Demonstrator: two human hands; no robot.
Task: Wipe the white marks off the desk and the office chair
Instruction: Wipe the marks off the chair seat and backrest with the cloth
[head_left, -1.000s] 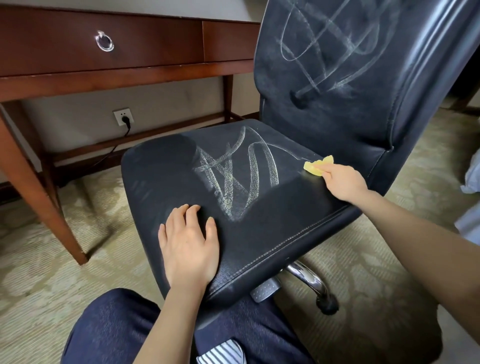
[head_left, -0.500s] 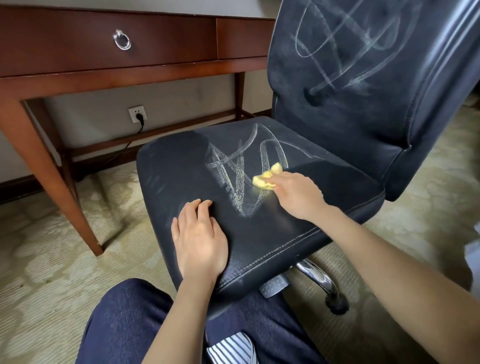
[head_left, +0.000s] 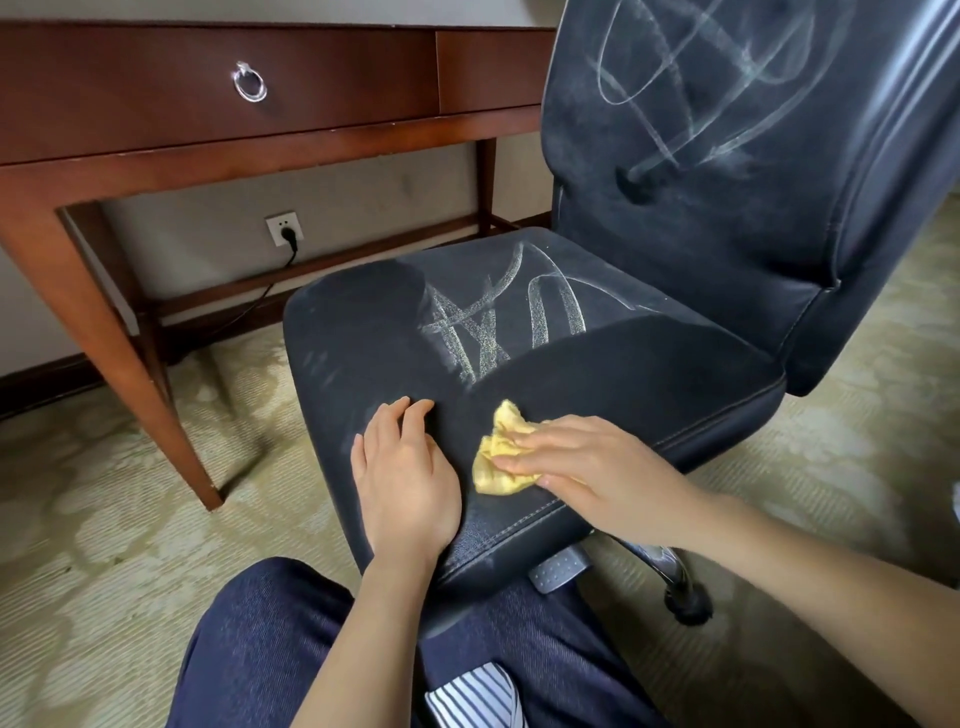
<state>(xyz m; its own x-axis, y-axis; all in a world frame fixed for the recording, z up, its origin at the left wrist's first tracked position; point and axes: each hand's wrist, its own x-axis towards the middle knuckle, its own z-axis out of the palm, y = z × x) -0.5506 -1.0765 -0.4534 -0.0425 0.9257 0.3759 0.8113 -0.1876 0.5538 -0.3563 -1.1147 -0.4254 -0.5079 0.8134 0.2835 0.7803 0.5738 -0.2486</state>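
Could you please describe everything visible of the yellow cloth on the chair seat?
The yellow cloth is a small, soft-looking rag crumpled into a wad, one peak sticking up at its far end. It lies on the dark chair seat near the front edge, nearer than the white marks. The right hand presses it with straight fingers laid across its middle. The left hand rests close beside it, seemingly apart.

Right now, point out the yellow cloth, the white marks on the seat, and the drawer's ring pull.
yellow cloth (head_left: 504, 421): head view, bunched upper fold.
white marks on the seat (head_left: 470, 332): head view, middle of the scribble.
ring pull (head_left: 253, 98): head view, ring's lower rim.
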